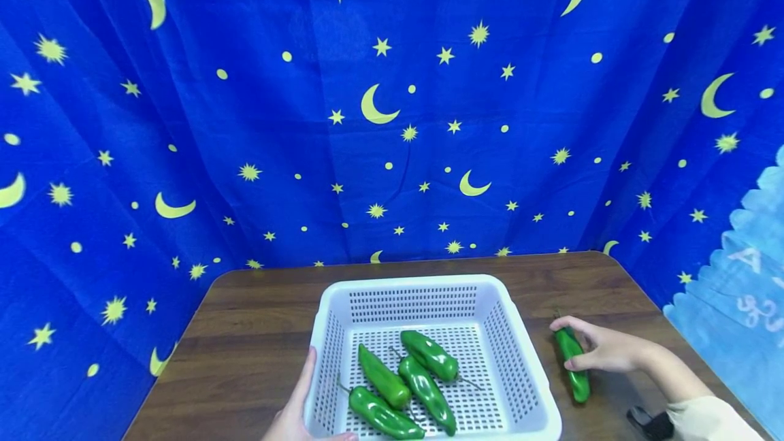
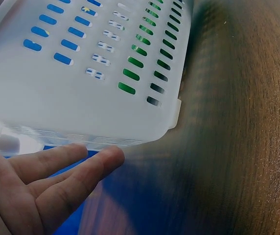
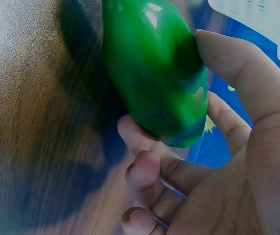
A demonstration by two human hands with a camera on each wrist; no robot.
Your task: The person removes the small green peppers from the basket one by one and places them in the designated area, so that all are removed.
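On the right, my right hand [image 1: 603, 349] grips a long green pepper [image 1: 578, 381] over the wooden table. In the right wrist view, the thumb and curled fingers [image 3: 142, 171] stand around the glossy pepper [image 3: 150, 73]. A white perforated plastic basket [image 1: 520, 352] stands centrally, with several green peppers [image 1: 382, 376] on its bottom. My left hand [image 1: 294, 414] rests at the basket's near left corner, partly cut off by the frame. Seen from the left wrist, its fingers [image 2: 76, 181] are extended against the rim of the basket [image 2: 47, 98]; the thumb is hidden there.
Brown wooden table [image 1: 245, 339] surrounds the basket. A blue curtain [image 1: 294, 87] with yellow moons and stars hangs along the back and sides. Light blue scalloped cloth [image 1: 747, 278] hangs at right. A black object [image 1: 650, 422] lies by the right sleeve.
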